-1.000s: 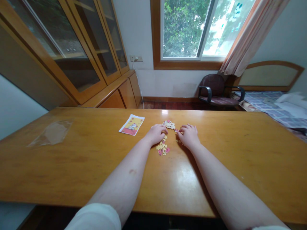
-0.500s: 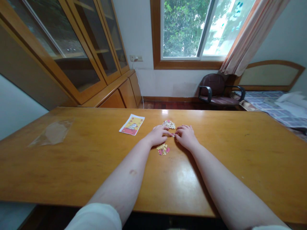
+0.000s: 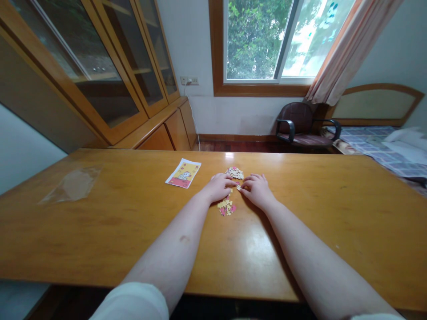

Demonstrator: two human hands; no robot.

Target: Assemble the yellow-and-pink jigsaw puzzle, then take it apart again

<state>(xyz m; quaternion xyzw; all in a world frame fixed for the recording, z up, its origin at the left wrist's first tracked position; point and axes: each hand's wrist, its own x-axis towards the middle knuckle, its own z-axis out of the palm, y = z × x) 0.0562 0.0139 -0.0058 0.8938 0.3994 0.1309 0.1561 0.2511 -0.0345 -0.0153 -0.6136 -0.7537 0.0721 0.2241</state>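
My left hand (image 3: 219, 187) lies low over the table, fingers stretched toward the right, with their tips close to the small puzzle pieces. Opposite it, my right hand (image 3: 257, 190) has thumb and fingertips pinched on a small pale puzzle piece (image 3: 239, 187). Just beyond both hands sits a heap of puzzle pieces (image 3: 235, 173), mostly pale side up with a touch of pink. Nearer to me is a loose group of yellow and pink puzzle pieces (image 3: 227, 207). A yellow piece (image 3: 231, 190) shows beside the left fingers.
A yellow and pink picture card (image 3: 183, 173) lies left of my hands on the wooden table (image 3: 133, 231). A clear plastic bag (image 3: 75, 184) is farther left. Beyond the table stand a glass-door cabinet (image 3: 156, 133), an armchair (image 3: 296, 120) and a bed (image 3: 383, 142).
The right fingertips have shifted slightly left with the small piece. A yellow piece now shows beside my left fingers, just above the near group.
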